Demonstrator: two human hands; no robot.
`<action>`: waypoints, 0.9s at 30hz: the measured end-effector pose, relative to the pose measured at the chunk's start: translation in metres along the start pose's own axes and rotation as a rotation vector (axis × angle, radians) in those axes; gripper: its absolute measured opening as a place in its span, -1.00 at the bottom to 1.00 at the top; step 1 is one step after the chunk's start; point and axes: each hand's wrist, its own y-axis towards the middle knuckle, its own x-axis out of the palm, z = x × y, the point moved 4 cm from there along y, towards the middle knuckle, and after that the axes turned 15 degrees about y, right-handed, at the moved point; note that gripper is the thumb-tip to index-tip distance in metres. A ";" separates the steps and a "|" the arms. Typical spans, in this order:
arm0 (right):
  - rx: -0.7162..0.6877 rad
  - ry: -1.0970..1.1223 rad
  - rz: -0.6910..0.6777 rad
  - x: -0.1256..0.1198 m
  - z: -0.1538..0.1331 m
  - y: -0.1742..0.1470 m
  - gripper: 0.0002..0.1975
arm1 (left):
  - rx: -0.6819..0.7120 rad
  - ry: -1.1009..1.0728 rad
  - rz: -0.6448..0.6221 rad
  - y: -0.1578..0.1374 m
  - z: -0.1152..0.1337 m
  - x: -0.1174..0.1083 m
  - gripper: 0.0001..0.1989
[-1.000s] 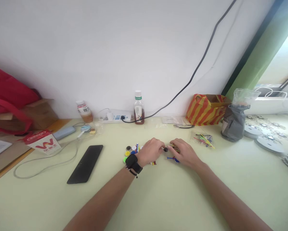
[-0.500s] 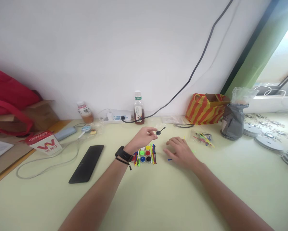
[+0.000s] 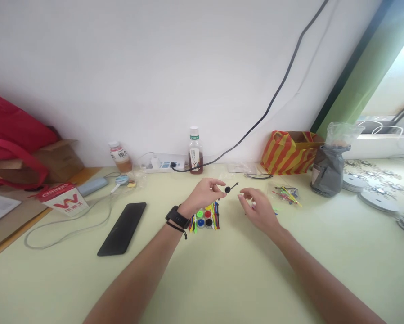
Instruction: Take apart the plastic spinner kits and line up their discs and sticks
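My left hand (image 3: 207, 194), with a black watch on its wrist, pinches a black arrow spinner (image 3: 228, 190) above the table. The spinner has a round hub, and its arrow points up to the right. Just right of it, my right hand (image 3: 260, 210) is raised with thumb and index finger close together. A small whitish bit shows among its curled fingers, too small to name. Below my left hand lie colored discs (image 3: 200, 222) in green, red, blue and black, with colored plastic arrows (image 3: 217, 216) alongside, partly hidden by the hand.
A clear bag of colored arrows (image 3: 287, 194) lies to the right, near a striped paper bag (image 3: 288, 153) and a grey bag (image 3: 327, 173). Grey discs (image 3: 379, 200) are stacked far right. A black phone (image 3: 123, 229) lies left; a bottle (image 3: 195, 153) stands behind.
My left hand has moved slightly right with the spinner. My right hand has lifted off the table and its fingers have drawn together; the small blue piece beside it no longer shows there.
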 end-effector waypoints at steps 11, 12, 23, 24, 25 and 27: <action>0.349 0.754 -0.090 0.032 -0.006 -0.007 -0.65 | 0.134 0.221 -0.038 -0.009 0.010 0.017 -0.72; 0.360 0.758 -0.108 0.033 -0.006 -0.008 -0.67 | 0.138 0.219 -0.042 -0.008 0.009 0.016 -0.69; 0.359 0.509 -0.206 0.039 0.006 -0.012 -0.77 | 0.214 0.148 -0.199 -0.007 -0.004 0.030 -0.64; 0.321 0.415 -0.193 0.037 0.009 -0.012 -0.74 | 0.211 0.163 -0.183 -0.007 -0.004 0.030 -0.65; 0.276 0.313 -0.188 0.036 0.011 -0.013 -0.69 | 0.212 0.176 -0.168 -0.007 -0.005 0.029 -0.68; 0.187 0.096 -0.197 0.033 0.015 -0.014 -0.60 | 0.230 0.206 -0.157 -0.007 -0.006 0.029 -0.80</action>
